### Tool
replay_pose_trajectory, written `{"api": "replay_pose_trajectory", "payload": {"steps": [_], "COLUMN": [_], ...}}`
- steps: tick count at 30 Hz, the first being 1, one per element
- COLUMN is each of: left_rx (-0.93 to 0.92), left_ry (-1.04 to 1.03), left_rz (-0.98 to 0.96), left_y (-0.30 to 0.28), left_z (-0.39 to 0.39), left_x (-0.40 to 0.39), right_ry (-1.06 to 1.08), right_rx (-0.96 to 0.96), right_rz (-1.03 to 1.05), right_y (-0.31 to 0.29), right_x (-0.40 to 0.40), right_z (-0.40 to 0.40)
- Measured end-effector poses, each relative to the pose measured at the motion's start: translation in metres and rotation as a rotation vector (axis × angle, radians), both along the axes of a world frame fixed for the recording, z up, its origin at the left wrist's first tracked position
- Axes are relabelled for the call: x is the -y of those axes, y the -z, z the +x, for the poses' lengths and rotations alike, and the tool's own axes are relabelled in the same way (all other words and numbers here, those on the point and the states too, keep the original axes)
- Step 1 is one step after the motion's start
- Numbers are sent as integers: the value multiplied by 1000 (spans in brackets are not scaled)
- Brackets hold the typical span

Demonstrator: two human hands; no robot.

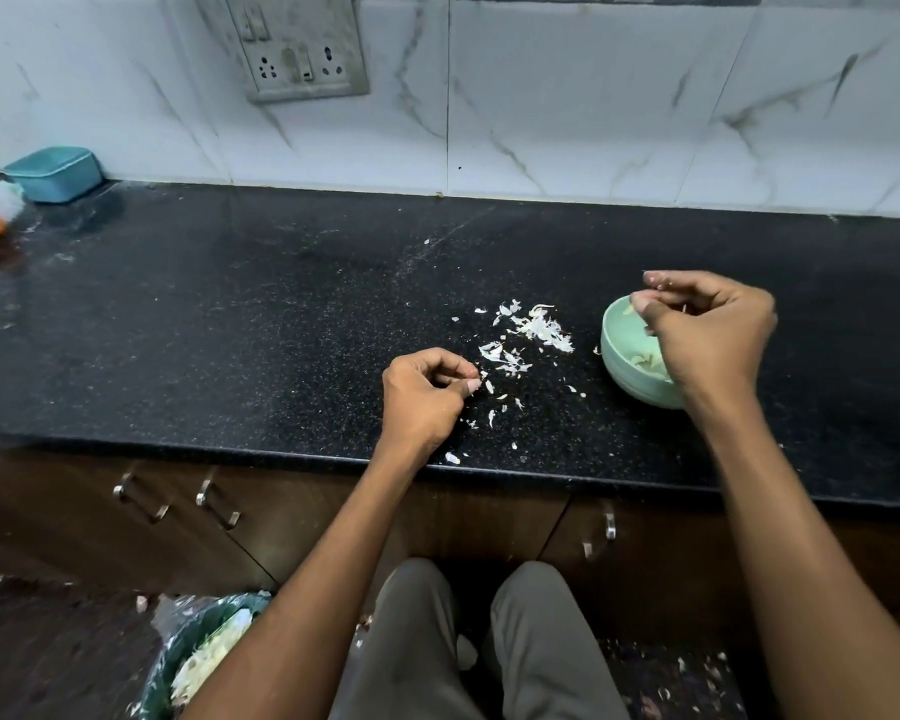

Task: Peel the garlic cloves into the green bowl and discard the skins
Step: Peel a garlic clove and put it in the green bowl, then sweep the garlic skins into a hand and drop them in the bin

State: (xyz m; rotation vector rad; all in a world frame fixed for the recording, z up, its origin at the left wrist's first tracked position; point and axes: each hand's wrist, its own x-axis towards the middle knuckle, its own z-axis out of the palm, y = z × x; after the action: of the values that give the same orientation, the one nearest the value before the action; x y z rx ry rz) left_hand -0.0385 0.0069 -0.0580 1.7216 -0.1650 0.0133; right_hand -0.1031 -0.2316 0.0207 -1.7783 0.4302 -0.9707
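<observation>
I am holding my right hand [707, 330] over the green bowl [627, 366], which is standing on the black worktop [230, 330] at my right side, and its fingers [661, 283] are curled together; I cannot tell if a clove is between them, only a small pale bit is showing. Some peeled cloves [648, 363] are lying in the bowl already. My left hand [424, 394] is resting low on the worktop, its fingers pinching together at a small piece of skin [484, 376], I think. The skins [533, 332] are lying scattered between my two hands, and a bin [198, 662] with more skins is standing on the floor at my left. To do this step well, I should be letting the clove fall inside the bowl, keeping skins out of it, then sweeping the skins together toward the edge and into the bin. I am reading no writing or brand anywhere.
</observation>
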Motion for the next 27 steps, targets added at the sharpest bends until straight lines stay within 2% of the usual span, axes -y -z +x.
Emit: {"api": "replay_pose_trajectory", "payload": {"steps": [5,11,16,20,24,27], "left_rx": [20,37,49,129,157,142], "left_ry": [11,17,15,-34,-64,-197], "left_rz": [10,13,9,-34,-85,-199], "left_y": [1,2,4,6,9,9], "left_z": [1,-1,0,2,5,5], "left_x": [1,0,0,-2,-4,-7], "right_ry": [10,14,-1,-89,-352,-406], "right_rx": [-125,-89,-50,-78,-247,-397], "right_rz": [-19,-34,-211,-361,-499,-681], "right_y": [-1,2,14,41,66,74], "right_x": [19,13,-14,-53,-106,-141], "right_z": [-10,-16,-20,-23,-25,-19]}}
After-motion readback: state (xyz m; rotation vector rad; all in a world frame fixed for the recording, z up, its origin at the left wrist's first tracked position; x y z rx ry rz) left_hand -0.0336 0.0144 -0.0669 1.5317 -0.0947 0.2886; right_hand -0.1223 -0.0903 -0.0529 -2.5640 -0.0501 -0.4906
